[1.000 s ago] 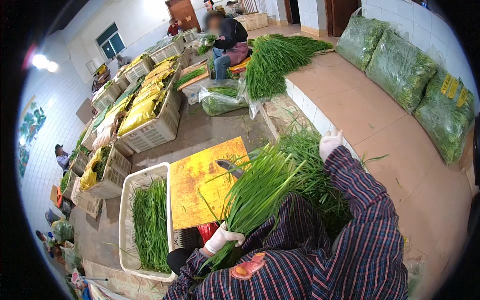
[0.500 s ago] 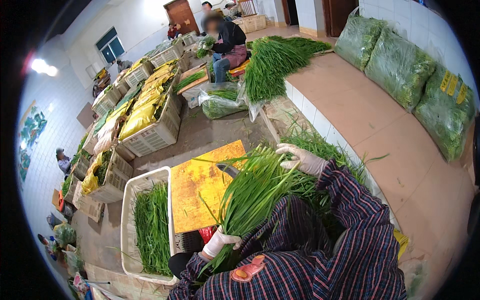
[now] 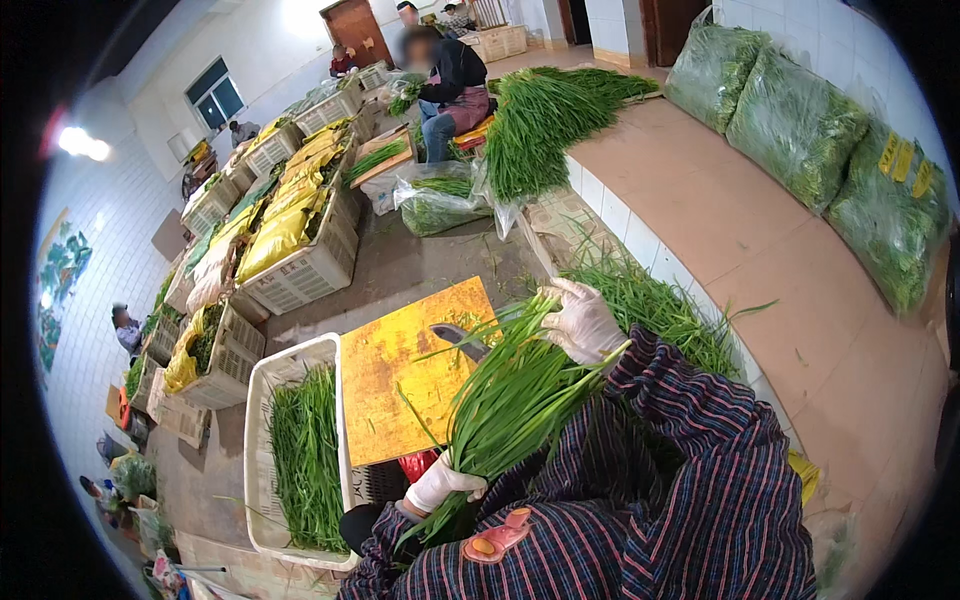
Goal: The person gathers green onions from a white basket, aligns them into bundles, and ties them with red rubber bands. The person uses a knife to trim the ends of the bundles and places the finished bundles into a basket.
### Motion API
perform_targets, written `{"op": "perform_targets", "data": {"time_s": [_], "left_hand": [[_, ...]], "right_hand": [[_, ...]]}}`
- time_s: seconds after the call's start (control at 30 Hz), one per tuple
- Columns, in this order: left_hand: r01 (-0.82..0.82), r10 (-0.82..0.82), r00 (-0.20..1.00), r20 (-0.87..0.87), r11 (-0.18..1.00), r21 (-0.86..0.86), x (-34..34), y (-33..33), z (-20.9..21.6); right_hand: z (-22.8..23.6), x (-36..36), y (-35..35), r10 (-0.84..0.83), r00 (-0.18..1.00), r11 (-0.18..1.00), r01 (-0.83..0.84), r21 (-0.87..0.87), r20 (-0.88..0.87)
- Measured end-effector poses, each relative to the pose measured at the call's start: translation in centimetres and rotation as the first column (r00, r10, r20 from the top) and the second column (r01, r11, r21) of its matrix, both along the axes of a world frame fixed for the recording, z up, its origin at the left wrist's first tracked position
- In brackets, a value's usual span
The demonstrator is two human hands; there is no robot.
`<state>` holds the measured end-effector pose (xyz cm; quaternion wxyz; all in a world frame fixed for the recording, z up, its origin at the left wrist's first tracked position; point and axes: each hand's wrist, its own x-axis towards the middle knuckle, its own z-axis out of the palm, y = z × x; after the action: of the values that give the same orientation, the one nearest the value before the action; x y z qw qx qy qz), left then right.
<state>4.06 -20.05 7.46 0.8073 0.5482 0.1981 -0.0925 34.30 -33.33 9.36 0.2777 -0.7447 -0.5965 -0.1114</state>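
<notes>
White-gloved, the left hand (image 3: 443,485) wraps around a bundle of long, thin green leaves (image 3: 510,410) near its lower end, holding it slanted beside a square yellow board (image 3: 395,372). The white-gloved right hand (image 3: 584,324) bends over the bundle's far end; whether it pinches any leaves cannot be told.

We can make out dark print on the yellow labels (image 3: 900,165) of the rightmost plastic bag (image 3: 886,240) and dark lettering on a pale crate (image 3: 300,285). Both are too small for us to read.
</notes>
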Motion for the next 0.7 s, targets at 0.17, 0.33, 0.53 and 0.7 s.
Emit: {"op": "perform_targets", "data": {"time_s": [0.17, 0.33, 0.53, 0.7], "left_hand": [[0.071, -0.07, 0.997, 0.013, 0.997, -0.038, -0.2, 1.0, -0.9], [0.102, -0.101, 0.995, 0.024, 0.992, -0.067, 0.1, 0.2, -0.4], [0.138, -0.142, 0.989, -0.026, 0.983, -0.124, -0.4, 1.1, -0.5], [0.087, -0.088, 0.995, -0.043, 0.996, -0.009, -1.9, 1.9, -0.2]], "right_hand": [[-1.7, 1.4, -1.6, 0.061, 0.998, 0.998, -0.061, 0.009, 0.028], [-3.2, 3.8, -3.8, 0.104, 0.988, 0.97, -0.075, -0.23, 0.116], [-1.1, 6.0, -6.0, -0.156, 0.981, 0.983, 0.166, -0.077, 0.118], [1.0, 8.2, -10.2, -0.563, 0.765, 0.32, 0.55, -0.771, 0.312]]}}
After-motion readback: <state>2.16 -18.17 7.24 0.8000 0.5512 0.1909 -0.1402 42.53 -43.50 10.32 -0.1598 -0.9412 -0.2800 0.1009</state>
